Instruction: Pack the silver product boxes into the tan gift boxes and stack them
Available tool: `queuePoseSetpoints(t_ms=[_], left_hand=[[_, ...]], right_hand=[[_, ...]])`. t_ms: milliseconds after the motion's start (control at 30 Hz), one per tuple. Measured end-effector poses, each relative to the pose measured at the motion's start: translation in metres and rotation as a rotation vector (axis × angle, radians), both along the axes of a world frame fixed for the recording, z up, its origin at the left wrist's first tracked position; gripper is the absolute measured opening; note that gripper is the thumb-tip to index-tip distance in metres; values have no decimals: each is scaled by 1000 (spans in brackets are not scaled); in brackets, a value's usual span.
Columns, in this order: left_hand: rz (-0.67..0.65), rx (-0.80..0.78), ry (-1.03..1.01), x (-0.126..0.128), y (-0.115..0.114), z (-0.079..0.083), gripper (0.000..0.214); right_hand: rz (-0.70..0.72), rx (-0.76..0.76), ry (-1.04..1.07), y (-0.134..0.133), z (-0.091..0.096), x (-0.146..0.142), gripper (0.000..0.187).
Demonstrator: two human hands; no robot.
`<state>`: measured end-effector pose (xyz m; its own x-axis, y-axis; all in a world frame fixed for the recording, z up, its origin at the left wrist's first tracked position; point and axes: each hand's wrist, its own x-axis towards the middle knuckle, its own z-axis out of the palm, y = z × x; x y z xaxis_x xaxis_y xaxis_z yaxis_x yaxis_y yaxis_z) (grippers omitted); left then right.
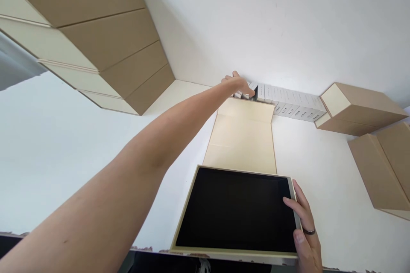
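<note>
An open cream box with a black inside [235,215] lies at the table's near edge, its lid flap [241,136] folded back flat behind it. My right hand [304,226], a dark ring on one finger, rests on the box's right rim with the fingers lying over the edge. My left arm stretches far forward. My left hand [238,84] is closed on a small white box [253,89] at the left end of a row of small white boxes [296,104] standing against the wall.
A tall stack of tan closed boxes [96,38] stands at the back left. More tan boxes [355,108] lie at the right, with others [384,170] nearer the right edge. The white table [64,136] runs to a white wall.
</note>
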<state>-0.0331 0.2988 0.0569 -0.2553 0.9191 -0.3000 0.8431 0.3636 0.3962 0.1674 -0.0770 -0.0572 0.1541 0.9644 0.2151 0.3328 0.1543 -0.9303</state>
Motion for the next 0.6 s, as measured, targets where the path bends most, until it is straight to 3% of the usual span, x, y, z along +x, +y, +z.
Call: queuePoseSetpoints(t_ms=[167,267,333,467,600], left_hand=[[69,42,-30,18,5,-12,126],[78,72,-103,10,7,-13,128],[72,97,-164,-8,4,-9,130],[98,217,-248,-60,-20,-9,122],[128,412,-302,-118,-74,-41,103]], right_hand=[[19,36,-44,4,-19,19,40],[107,116,-126,10,-33,36,40],[147,163,-160,12,-37,41,40],[71,101,-78,12,-33,34,41],[84,103,-88,12,-35,36,43]])
